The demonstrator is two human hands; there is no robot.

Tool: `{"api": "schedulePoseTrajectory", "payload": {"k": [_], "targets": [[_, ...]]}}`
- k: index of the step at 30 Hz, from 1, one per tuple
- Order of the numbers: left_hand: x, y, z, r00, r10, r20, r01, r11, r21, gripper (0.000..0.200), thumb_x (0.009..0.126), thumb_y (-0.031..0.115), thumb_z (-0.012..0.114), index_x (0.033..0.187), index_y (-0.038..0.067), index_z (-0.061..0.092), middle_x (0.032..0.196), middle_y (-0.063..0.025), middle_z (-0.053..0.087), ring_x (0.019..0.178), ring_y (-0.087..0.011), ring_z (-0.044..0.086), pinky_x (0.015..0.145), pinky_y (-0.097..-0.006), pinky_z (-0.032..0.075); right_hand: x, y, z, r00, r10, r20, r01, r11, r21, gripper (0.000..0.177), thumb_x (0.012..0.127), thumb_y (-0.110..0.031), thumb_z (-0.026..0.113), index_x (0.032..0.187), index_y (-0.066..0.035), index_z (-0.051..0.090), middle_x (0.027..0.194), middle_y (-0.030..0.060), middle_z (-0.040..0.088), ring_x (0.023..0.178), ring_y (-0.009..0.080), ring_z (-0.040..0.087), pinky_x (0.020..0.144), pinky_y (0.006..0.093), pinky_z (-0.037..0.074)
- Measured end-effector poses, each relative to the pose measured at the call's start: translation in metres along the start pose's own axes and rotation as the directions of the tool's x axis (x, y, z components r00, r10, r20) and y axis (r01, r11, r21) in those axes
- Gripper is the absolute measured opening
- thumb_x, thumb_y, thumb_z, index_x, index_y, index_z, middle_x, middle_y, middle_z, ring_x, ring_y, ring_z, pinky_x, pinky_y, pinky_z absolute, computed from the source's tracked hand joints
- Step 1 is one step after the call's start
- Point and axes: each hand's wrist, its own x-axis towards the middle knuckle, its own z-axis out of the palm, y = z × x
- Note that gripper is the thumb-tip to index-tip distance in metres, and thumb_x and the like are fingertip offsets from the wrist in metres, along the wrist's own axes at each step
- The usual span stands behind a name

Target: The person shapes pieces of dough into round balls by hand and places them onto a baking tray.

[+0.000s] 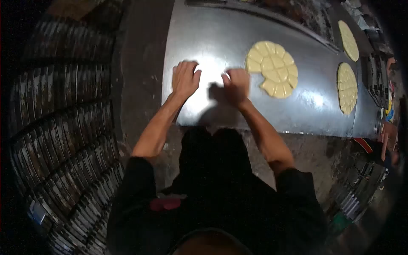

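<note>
My left hand [185, 80] is palm down over the left part of the steel table [208, 32]. Its fingers curl under at the tips, and the thumb sticks out to the right; whatever lies beneath is hidden. My right hand [236, 87], slightly blurred, is closed with its fingers bent down, and I cannot see what is in it. Just to its right lies a pale yellow dough disc [274, 68], scored into segments. A gap shows in the disc's lower left edge, on the side near my right hand.
Two more scored dough discs, an upper one [349, 41] and a lower one [347, 87], lie at the table's right end. Racks of dark metal trays [63, 93] fill the left side. A dark machine [297, 17] runs along the back. Part of another person [387, 138] shows far right.
</note>
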Motion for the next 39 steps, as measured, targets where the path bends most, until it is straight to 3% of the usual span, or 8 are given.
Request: {"api": "schedulePoseTrajectory", "payload": {"k": [7, 11, 20, 22, 26, 28, 31, 39], "targets": [[-0.066, -0.024, -0.052, 0.677, 0.023, 0.736, -0.182, 0.974, 0.137, 0.014, 0.087, 0.012, 0.061, 0.098, 0.004, 0.061, 0.087, -0.0130, 0.059, 0.081, -0.0308, 0.055, 0.074, -0.0453, 0.040, -0.069, 0.028, -0.069, 0.725, 0.188, 0.662, -0.306, 0.950, 0.065, 0.019, 0.080, -0.016, 0.063, 0.097, -0.010, 0.058, 0.087, 0.0119, 0.059, 0.081, 0.0326, 0.056, 0.072, 0.0452, 0.042], [0.021, 0.013, 0.011, 1.000, 0.011, -0.017, -0.011, 0.999, 0.053, 0.024, 0.079, 0.014, 0.066, 0.100, 0.004, 0.060, 0.086, -0.0134, 0.062, 0.082, -0.0326, 0.057, 0.075, -0.0436, 0.040, 0.004, 0.024, 0.016, 0.994, 0.078, -0.083, -0.069, 0.993, 0.097, 0.015, 0.084, -0.020, 0.063, 0.091, -0.007, 0.063, 0.085, 0.0148, 0.059, 0.075, 0.0352, 0.054, 0.066, 0.0458, 0.042], [-0.049, -0.029, -0.015, 0.953, 0.178, 0.244, -0.185, 0.983, 0.007, 0.021, 0.083, 0.013, 0.065, 0.101, 0.004, 0.060, 0.086, -0.0152, 0.061, 0.082, -0.0317, 0.057, 0.072, -0.0443, 0.042, -0.031, 0.033, -0.067, 0.703, 0.117, 0.702, -0.100, 0.993, -0.065, 0.016, 0.082, -0.019, 0.066, 0.092, -0.007, 0.065, 0.081, 0.0159, 0.060, 0.076, 0.0362, 0.056, 0.062, 0.0476, 0.043], [0.011, 0.010, 0.010, 0.990, 0.026, 0.138, -0.035, 0.997, 0.067, 0.027, 0.080, 0.013, 0.067, 0.104, 0.004, 0.058, 0.086, -0.0148, 0.061, 0.083, -0.0327, 0.056, 0.073, -0.0442, 0.042, -0.013, 0.020, -0.007, 0.989, 0.141, 0.038, -0.146, 0.976, 0.164, 0.012, 0.083, -0.019, 0.067, 0.087, -0.009, 0.060, 0.080, 0.0136, 0.059, 0.078, 0.0342, 0.056, 0.067, 0.0447, 0.043], [-0.026, 0.036, 0.018, 0.964, 0.014, 0.265, 0.005, 0.997, -0.071, 0.022, 0.084, 0.008, 0.061, 0.105, 0.003, 0.061, 0.090, -0.0161, 0.063, 0.084, -0.0331, 0.059, 0.075, -0.0430, 0.044, -0.069, 0.007, -0.011, 0.974, -0.018, 0.228, -0.016, 0.989, 0.148, 0.021, 0.082, -0.014, 0.067, 0.099, -0.006, 0.057, 0.091, 0.0149, 0.057, 0.085, 0.0329, 0.054, 0.070, 0.0462, 0.041], [-0.066, 0.004, -0.027, 0.858, 0.181, 0.480, -0.184, 0.982, -0.041, 0.019, 0.084, 0.009, 0.061, 0.102, 0.003, 0.062, 0.088, -0.0150, 0.062, 0.082, -0.0319, 0.059, 0.074, -0.0428, 0.044, -0.115, 0.027, -0.040, 0.833, 0.230, 0.503, -0.553, 0.334, 0.764, 0.027, 0.080, -0.014, 0.067, 0.104, -0.007, 0.058, 0.089, 0.0139, 0.056, 0.081, 0.0334, 0.053, 0.068, 0.0480, 0.040], [-0.050, -0.037, -0.027, 0.919, 0.202, 0.340, -0.220, 0.975, 0.015, 0.021, 0.083, 0.013, 0.064, 0.101, 0.002, 0.060, 0.084, -0.0130, 0.061, 0.081, -0.0304, 0.057, 0.073, -0.0430, 0.042, -0.082, 0.061, -0.053, 0.937, -0.084, 0.338, 0.073, 0.996, 0.044, 0.028, 0.077, -0.015, 0.069, 0.103, -0.009, 0.061, 0.086, 0.0137, 0.057, 0.078, 0.0338, 0.054, 0.064, 0.0486, 0.040], [-0.061, 0.002, -0.020, 0.876, 0.289, 0.385, -0.272, 0.957, -0.100, 0.022, 0.080, 0.009, 0.063, 0.102, 0.002, 0.062, 0.083, -0.0140, 0.062, 0.078, -0.0304, 0.058, 0.072, -0.0419, 0.043, -0.096, 0.022, -0.030, 0.962, -0.236, 0.138, 0.211, 0.962, 0.174, 0.021, 0.076, -0.019, 0.071, 0.096, -0.013, 0.065, 0.091, 0.0069, 0.058, 0.085, 0.0281, 0.054, 0.071, 0.0410, 0.042]]}}
